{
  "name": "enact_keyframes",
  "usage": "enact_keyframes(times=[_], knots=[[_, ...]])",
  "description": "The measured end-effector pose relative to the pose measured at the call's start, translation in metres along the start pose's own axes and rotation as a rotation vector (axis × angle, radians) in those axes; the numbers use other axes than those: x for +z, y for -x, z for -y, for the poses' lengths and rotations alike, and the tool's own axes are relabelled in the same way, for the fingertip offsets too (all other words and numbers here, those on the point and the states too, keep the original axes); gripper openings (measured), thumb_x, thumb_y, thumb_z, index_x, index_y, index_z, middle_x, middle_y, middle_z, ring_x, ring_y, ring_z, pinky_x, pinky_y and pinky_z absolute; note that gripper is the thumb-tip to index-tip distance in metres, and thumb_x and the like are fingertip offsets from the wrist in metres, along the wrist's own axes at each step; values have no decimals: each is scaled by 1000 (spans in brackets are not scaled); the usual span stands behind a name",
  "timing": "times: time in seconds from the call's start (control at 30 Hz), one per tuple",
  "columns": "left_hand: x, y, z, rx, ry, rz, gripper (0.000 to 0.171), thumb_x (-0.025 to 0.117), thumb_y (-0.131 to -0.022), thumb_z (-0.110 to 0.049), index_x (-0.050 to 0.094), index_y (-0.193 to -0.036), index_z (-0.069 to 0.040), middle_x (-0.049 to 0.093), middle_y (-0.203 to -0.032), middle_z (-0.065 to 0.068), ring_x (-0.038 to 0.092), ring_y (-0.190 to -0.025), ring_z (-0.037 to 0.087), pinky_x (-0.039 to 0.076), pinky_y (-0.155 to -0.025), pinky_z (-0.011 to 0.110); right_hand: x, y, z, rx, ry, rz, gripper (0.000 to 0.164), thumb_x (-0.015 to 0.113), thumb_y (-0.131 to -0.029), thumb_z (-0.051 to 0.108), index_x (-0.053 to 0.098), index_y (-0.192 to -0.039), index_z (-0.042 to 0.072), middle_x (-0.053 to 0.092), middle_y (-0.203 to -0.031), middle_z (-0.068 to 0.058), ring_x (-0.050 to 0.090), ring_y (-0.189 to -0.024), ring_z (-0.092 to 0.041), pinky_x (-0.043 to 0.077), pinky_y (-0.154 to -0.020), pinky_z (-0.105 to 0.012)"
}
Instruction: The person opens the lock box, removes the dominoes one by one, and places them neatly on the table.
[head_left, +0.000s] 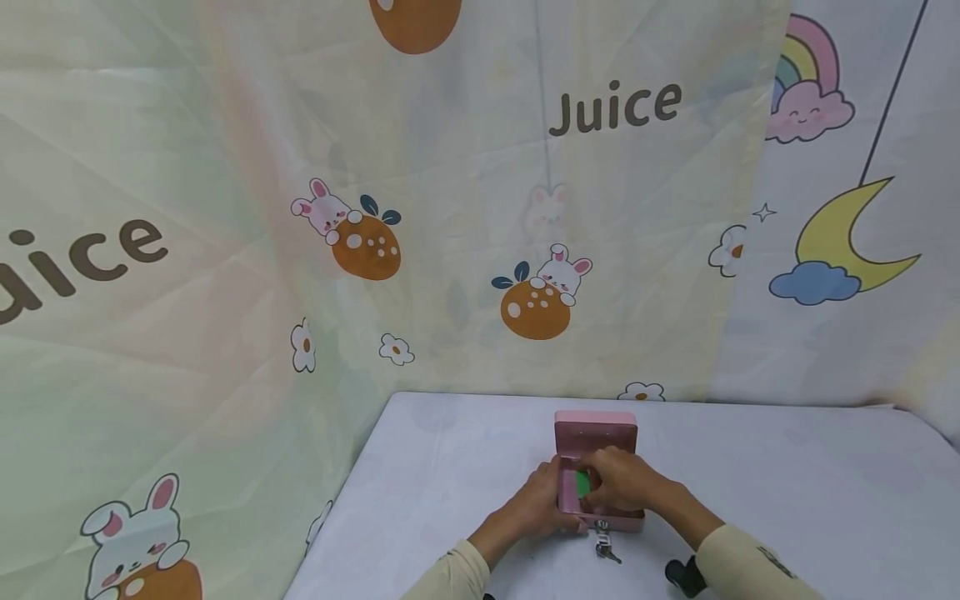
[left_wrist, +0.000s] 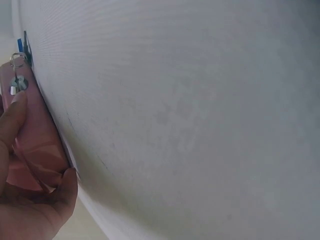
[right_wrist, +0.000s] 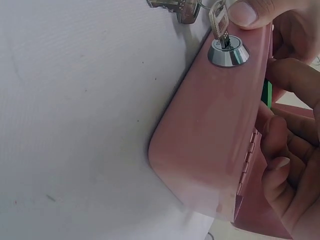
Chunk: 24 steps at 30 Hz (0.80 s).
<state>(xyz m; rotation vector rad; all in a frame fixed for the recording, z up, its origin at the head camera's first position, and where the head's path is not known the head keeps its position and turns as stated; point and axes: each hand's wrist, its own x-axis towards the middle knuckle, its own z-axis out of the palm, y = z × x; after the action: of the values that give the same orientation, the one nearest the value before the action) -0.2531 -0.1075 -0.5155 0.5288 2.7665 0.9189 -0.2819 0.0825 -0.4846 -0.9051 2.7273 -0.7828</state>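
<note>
A pink metal cash box (head_left: 627, 523) stands on the white table with its lid (head_left: 596, 439) raised. My left hand (head_left: 540, 504) grips the box at its left side, thumb on the front wall near the lock (left_wrist: 19, 82). A key (right_wrist: 221, 22) sits in this lock, and a second key hangs from its ring. Over the box opening, my right hand (head_left: 624, 481) pinches a small flat green thing (head_left: 582, 483) inside. Only an edge of that green piece (right_wrist: 267, 94) shows in the right wrist view; the rest is hidden by fingers and box wall.
White cloth covers the table (head_left: 787, 483). A black object (head_left: 686, 577) shows beside the right sleeve at the near edge. Behind the table hangs a printed curtain (head_left: 465, 308) with rabbits and fruit, and more of it hangs at the left.
</note>
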Motion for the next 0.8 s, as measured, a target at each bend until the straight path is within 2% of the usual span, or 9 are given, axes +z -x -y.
enact_keyframes(times=[0.17,0.33,0.57,0.8], knots=[[0,-1,0,-8,6,5,103,92,-71,-29,28,-152,-26,52,-125,-7,49,-109,5,48,-100,29,-3,2,0,14,9,3,34,90,-71,16,74,-101,12,59,-69,9,53,-66,-11,47,-58,-26],[0,-1,2,-1,6,11,103,92,-71,-30,28,-152,-28,52,-126,-8,48,-110,4,48,-101,30,-7,3,-1,4,29,2,39,91,-70,19,76,-105,10,62,-71,9,53,-66,-11,44,-57,-26],[3,-3,3,6,-16,15,104,91,-72,-31,26,-152,-30,51,-128,-11,47,-111,3,47,-103,31,-12,6,-2,56,49,-5,40,91,-69,17,75,-104,12,60,-72,10,53,-69,-11,46,-63,-29],[3,-3,3,3,-23,9,103,91,-71,-31,27,-152,-29,52,-128,-11,47,-111,4,47,-103,32,-14,9,-5,44,41,-7,39,91,-69,16,74,-104,11,59,-70,10,52,-68,-11,45,-62,-27]])
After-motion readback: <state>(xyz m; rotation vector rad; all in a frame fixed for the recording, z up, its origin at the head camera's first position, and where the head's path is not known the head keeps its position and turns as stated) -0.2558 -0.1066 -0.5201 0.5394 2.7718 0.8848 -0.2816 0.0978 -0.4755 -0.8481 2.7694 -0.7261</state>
